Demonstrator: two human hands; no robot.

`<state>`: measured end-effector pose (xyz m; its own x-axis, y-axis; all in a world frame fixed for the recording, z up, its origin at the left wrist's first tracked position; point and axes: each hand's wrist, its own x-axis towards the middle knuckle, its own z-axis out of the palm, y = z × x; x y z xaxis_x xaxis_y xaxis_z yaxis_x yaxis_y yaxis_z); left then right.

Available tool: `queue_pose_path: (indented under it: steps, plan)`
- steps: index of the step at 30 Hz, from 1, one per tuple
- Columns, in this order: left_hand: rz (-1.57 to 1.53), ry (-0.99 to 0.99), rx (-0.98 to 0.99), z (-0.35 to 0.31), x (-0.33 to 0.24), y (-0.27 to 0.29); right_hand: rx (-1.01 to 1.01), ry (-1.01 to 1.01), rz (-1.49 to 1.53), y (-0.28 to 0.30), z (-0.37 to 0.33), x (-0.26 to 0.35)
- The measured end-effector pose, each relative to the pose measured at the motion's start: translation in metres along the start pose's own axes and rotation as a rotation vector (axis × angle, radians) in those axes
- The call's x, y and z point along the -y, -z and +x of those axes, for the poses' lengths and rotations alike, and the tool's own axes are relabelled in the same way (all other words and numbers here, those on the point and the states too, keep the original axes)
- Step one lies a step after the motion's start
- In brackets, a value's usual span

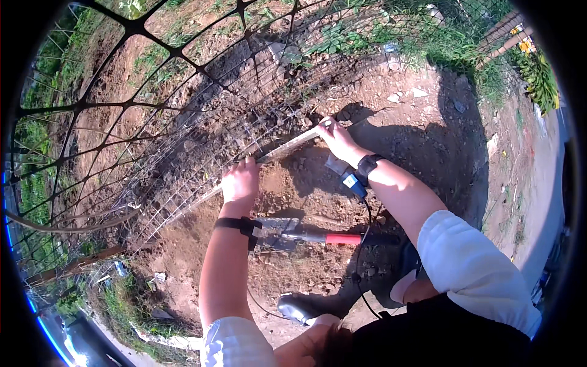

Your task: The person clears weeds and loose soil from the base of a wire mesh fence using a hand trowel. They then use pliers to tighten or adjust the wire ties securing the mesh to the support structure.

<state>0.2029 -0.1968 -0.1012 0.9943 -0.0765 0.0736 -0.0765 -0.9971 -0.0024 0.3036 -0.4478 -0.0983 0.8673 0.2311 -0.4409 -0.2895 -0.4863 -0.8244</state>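
A long, thin, pale strip (287, 147), perhaps wood, runs slantwise along the lower edge of a black mesh fence (174, 52). My left hand (240, 182) is closed over its middle stretch, fingers toward the mesh. Farther right and away from me, my right hand (338, 142) grips it near its upper end. Both wrists wear black straps. Beside the right wrist hangs a small blue device (353, 185) on a black cable. On the soil between my forearms lies a shovel with a metal blade (275, 233) and a red and black handle (343, 239).
Loose brown soil and stones (306, 263) cover the ground around my dark shoes (299, 307). A pale hose or pole (73, 229) crosses the mesh at left. Grass (342, 40) grows beyond the fence, and a paved strip (547, 202) curves along the right.
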Motion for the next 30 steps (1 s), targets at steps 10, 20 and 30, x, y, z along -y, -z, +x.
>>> queue_pose_path:
  steps: [10, 20, 30]
  plan:
    - [-0.069, 0.122, 0.314, 0.013, -0.007, 0.010, -0.001, 0.132, -0.094, -0.007, 0.031, -0.059]
    - [-0.115, 0.092, 0.181, 0.006, -0.010, 0.007, 0.017, 0.209, 0.041, 0.001, 0.008, -0.029]
    - [-0.147, 0.209, 0.391, 0.016, -0.010, 0.013, -0.081, 0.156, -0.308, 0.019, -0.019, -0.010]
